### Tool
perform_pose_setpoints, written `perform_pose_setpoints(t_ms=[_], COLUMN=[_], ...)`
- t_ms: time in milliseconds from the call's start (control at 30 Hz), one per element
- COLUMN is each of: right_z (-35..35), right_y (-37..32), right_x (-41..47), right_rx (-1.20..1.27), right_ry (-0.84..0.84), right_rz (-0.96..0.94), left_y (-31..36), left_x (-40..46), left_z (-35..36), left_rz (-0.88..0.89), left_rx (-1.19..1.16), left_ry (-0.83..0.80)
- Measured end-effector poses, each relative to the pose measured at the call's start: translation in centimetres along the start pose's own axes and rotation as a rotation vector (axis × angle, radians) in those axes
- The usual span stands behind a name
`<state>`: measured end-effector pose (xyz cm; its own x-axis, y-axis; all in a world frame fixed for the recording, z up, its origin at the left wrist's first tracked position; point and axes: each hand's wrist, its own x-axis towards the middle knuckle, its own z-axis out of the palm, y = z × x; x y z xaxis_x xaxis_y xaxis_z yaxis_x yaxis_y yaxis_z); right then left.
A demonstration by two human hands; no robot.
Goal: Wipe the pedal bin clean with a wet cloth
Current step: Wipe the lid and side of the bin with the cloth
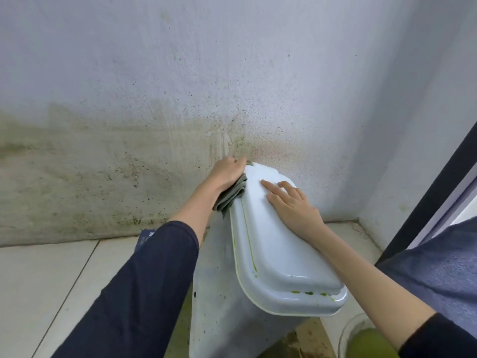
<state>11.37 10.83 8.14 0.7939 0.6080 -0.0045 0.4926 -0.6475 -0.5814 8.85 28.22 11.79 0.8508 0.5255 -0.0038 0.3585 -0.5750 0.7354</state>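
Left hand (227, 171) presses cloth (231, 196) on bin lid (278, 254); right hand (291, 205) flat.

Both arms reach up from the lower frame toward the centre; the left hand (227, 171), sleeve pushed back to the elbow, grips a grey cloth (229, 196); the right hand (291, 205) lies flat, fingers straight and spread, palm down.

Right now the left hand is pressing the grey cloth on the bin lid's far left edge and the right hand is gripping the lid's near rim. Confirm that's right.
Not quite. The right hand is not gripping the near rim: it lies flat, fingers straight, on top of the lid toward its far end, as the head view shows. The left hand does hold the grey cloth at the far left edge.
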Motion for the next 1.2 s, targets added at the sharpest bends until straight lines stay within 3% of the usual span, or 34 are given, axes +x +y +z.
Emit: perform_pose_setpoints(t_ms=[133, 300, 367, 533, 600, 767, 867, 1000, 1200], right_z=[0.3, 1.0, 1.2, 1.4, 1.2, 0.5, 0.6, 0.9, 1.3], right_y=[-0.5, -1.7, -1.9, -2.0, -1.8, -1.0, -1.3, -2.0, -2.9], right_x=[-0.2, 0.0, 0.1, -0.1, -0.2, -0.6, -0.8, -0.6, -0.5], right_rx=[-0.01, -0.058, -0.063, -0.06, -0.054, -0.046, -0.05, -0.066, -0.089], right_ry=[-0.001, -0.017, -0.01, 0.002, 0.006, 0.013, 0.012, 0.004, -0.007], right_rz=[-0.017, -0.037, -0.035, -0.015, 0.009, 0.023, 0.017, 0.01, 0.012], left_y=[-1.5, -1.4, -2.1, -3.5, -3.5, -4.0, -4.4, -4.2, -4.9], left_x=[-0.3, 1.5, 1.6, -2.3, -5.6, -18.5, -23.7, -19.1, -10.7], left_z=[0.3, -1.5, -1.4, 0.7, 1.2, 4.3, 5.6, 4.3, -0.1], left_rz=[0.051, 0.027, -0.011, -0.088, -0.03, 0.261, 0.279, 0.301, 0.129], left_rx=[-0.057, 0.107, 0.027, -0.305, -0.378, -0.272, -0.2, -0.102, -0.179], left_ry=[0.108, 0.005, 0.007, 0.243, 0.26, 0.309, 0.363, 0.346, 0.132])
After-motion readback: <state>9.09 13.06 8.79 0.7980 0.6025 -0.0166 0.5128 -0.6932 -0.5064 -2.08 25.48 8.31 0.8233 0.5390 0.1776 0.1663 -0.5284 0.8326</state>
